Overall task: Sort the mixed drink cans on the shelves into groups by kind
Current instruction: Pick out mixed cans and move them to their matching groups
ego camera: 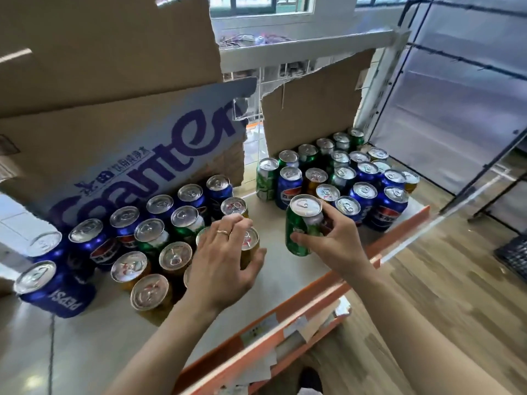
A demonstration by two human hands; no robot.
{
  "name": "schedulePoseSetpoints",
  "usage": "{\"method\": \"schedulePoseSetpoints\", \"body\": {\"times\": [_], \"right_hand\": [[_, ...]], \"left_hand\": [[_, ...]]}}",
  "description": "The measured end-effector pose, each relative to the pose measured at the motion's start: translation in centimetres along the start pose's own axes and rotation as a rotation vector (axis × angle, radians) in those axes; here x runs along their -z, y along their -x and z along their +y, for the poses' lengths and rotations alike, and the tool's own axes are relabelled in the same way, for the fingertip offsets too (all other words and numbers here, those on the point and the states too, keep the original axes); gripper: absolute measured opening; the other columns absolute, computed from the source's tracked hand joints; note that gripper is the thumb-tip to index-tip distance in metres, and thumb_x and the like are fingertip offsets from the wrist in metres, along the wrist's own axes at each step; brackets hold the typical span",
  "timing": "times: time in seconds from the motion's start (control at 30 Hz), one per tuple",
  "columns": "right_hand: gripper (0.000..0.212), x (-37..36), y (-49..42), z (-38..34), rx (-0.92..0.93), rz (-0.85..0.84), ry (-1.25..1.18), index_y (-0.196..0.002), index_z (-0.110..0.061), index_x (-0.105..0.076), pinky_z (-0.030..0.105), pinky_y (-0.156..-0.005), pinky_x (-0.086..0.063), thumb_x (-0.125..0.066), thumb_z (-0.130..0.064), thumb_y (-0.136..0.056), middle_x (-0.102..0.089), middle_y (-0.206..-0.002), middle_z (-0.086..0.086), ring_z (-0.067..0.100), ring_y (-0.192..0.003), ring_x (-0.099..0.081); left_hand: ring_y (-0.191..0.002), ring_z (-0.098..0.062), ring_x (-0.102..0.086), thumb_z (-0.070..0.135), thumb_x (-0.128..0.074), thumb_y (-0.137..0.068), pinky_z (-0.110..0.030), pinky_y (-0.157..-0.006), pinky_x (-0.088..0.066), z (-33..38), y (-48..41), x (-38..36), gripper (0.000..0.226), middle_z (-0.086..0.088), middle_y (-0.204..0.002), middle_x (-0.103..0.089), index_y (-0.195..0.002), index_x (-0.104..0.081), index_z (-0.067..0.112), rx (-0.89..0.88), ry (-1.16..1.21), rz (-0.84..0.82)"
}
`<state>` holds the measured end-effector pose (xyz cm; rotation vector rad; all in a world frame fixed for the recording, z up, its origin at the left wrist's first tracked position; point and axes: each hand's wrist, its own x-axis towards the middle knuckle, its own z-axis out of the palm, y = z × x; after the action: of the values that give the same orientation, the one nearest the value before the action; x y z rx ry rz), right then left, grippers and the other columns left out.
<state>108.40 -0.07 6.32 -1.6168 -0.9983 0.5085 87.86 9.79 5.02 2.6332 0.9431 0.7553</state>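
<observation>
1. Orange shelf lip sits right at the front with paper labels stuck along it, and the pale shelf board lies just behind it.
2. The left grip is curled over the top of a gold can, thumb against its side, at the near edge of the left cluster. The neighbours stand tight against it, so a crooked lift could clip one and topple a row.
3. The right grip pinches a green can, thumb near and fingers far. The can is tilted in the open gap between the clusters. A slip here could send it rolling towards the lip.
4. Left cluster count: seven blue and two green, with maybe a third green under the hand. There are about five gold besides the one being held.
5. The right cluster is farther back and thoroughly mixed. I make it roughly six blue, eight green and three gold, though the back rows are too crowded to be sure.
6. Torn cardboard walls off the rear.
</observation>
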Motion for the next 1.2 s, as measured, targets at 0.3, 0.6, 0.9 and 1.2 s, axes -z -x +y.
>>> {"method": "schedulePoseSetpoints", "body": {"times": [0.3,0.6,0.9,1.2], "right_hand": [[0.065,-0.1,-5.1,5.0,-0.044,0.075,0.026,-0.122,-0.015,-0.061,0.02,-0.085,-0.052,-0.09,-0.012,-0.064,-0.07,-0.105,-0.006,0.006,-0.096,-0.066],[0.066,-1.2,-7.7,7.7,-0.089,0.034,-0.069,-0.126,-0.015,-0.049,0.032,-0.099,-0.046,-0.082,-0.005,-0.07,-0.06,-0.118,0.002,0.014,-0.11,-0.058],[0.081,-1.4,-6.8,8.9,-0.161,-0.075,-0.07,-0.147,-0.012,-0.029,0.044,-0.113,-0.035,-0.076,-0.01,-0.08,-0.045,-0.144,0.007,0.018,-0.135,-0.043],[0.086,4.8,-4.2,2.6,-0.062,-0.329,0.066,-0.155,-0.026,-0.016,0.008,-0.107,-0.025,-0.07,-0.023,-0.088,-0.035,-0.152,-0.012,-0.006,-0.135,-0.031]], "left_hand": [[-0.119,-0.026,-0.052,0.055,-0.05,-0.085,-0.046,-0.091,-0.049,2.1,-4.1,-4.5,0.056,-0.002,-0.129,-0.054,-0.125,-0.056,0.017,0.038,-0.16,-0.052],[-0.115,-0.026,-0.054,0.052,-0.054,-0.086,-0.044,-0.089,-0.047,5.5,-5.2,-7.7,0.049,-0.004,-0.125,-0.057,-0.119,-0.063,0.017,0.262,-0.299,0.019],[-0.111,-0.027,-0.053,0.05,-0.054,-0.085,-0.044,-0.094,-0.043,7.2,-3.6,-8.8,0.049,-0.005,-0.124,-0.057,-0.12,-0.063,0.017,0.346,-0.317,0.019],[-0.117,-0.027,-0.053,0.054,-0.051,-0.086,-0.046,-0.092,-0.046,7.3,-4.2,-7.9,0.054,-0.004,-0.126,-0.056,-0.124,-0.061,0.017,0.326,-0.263,0.02]]}}
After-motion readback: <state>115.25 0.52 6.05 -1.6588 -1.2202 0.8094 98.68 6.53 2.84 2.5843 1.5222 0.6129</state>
